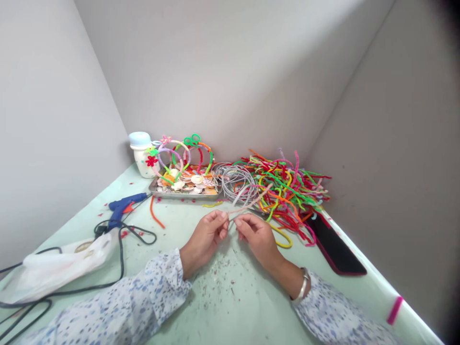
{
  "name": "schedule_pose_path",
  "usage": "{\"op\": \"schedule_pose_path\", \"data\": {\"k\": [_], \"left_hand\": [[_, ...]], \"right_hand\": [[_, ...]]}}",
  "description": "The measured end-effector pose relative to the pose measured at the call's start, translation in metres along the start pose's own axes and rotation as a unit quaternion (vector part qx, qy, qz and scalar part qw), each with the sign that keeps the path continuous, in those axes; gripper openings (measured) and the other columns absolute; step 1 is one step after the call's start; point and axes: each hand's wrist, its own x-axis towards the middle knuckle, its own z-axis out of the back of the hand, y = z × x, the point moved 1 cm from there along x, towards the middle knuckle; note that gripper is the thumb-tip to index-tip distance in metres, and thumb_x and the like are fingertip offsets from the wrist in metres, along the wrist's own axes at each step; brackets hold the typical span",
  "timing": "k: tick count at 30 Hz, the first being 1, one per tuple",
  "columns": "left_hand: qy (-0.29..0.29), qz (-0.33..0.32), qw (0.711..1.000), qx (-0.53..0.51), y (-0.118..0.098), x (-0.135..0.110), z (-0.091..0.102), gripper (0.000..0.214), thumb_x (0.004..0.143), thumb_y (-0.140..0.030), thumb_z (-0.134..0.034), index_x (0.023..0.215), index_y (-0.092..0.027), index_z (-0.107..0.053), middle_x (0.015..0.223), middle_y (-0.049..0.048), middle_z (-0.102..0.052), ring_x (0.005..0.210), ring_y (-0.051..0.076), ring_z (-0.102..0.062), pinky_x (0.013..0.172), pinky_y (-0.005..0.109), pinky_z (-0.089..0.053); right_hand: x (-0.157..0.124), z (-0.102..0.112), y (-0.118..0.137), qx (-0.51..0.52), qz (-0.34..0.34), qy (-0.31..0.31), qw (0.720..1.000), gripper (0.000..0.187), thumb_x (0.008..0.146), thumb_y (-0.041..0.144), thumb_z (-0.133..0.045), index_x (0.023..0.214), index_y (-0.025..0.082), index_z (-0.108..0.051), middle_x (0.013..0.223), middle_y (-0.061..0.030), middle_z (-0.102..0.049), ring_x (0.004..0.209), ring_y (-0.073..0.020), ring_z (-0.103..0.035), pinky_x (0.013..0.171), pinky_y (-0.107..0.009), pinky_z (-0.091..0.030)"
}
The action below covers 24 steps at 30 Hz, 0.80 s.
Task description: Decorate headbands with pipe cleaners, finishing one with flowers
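Over the middle of the table, my left hand (211, 231) pinches a pale pink pipe cleaner (251, 203), whose free length slants up and to the right. Close beside it, my right hand (257, 235) has its thumb and fingertips pressed together near a thin grey strand between the two hands. Whether that strand is wire or part of the pipe cleaner is too small to tell. Beyond my hands lie a coil of silvery wire (240, 181) and a heap of coloured pipe cleaners (287, 179).
A metal tray (183, 195) holds shells and pipe-cleaner headbands (174, 153). Behind it stands a white bottle (142, 155). At left lie a blue glue gun (122, 206), its black cord (122, 258) and a plastic bag (68, 263). A dark flat object (338, 244) lies at the right edge.
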Motion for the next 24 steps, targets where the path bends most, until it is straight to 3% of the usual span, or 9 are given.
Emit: {"op": "schedule_pose_path", "data": {"k": [4, 14, 24], "left_hand": [[-0.02, -0.031, 0.996, 0.075, 0.0029, -0.0005, -0.0004, 0.022, 0.08, -0.032, -0.064, 0.073, -0.015, -0.052, 0.06, -0.0048, -0.051, 0.047, 0.004, -0.041, 0.047, 0.016, -0.031], [-0.015, -0.055, 0.981, 0.187, 0.0012, -0.0033, -0.0021, 0.021, 0.079, -0.035, -0.062, 0.079, -0.017, -0.052, 0.054, -0.0062, -0.049, 0.046, 0.007, -0.042, 0.047, 0.019, -0.033], [-0.053, -0.107, 0.96, 0.254, -0.0016, -0.0063, -0.0061, 0.015, 0.078, -0.029, -0.062, 0.074, -0.017, -0.054, 0.058, -0.0054, -0.05, 0.049, 0.007, -0.043, 0.049, 0.019, -0.036]], "right_hand": [[0.0, -0.0024, -0.0019, 0.003, 0.01, -0.006, 1.0, 0.016, 0.08, 0.033, -0.062, 0.086, 0.019, -0.065, 0.07, -0.0002, -0.061, 0.055, -0.0125, -0.05, 0.053, -0.025, -0.042], [0.0012, -0.0013, -0.0009, -0.024, -0.002, -0.006, 1.0, 0.015, 0.08, 0.034, -0.06, 0.076, 0.02, -0.063, 0.06, 0.001, -0.057, 0.054, -0.0146, -0.049, 0.053, -0.026, -0.04], [0.0004, -0.0005, -0.0052, -0.039, -0.011, 0.002, 0.999, 0.018, 0.082, 0.036, -0.06, 0.074, 0.019, -0.061, 0.059, 0.0017, -0.055, 0.054, -0.0139, -0.049, 0.053, -0.025, -0.039]]}}
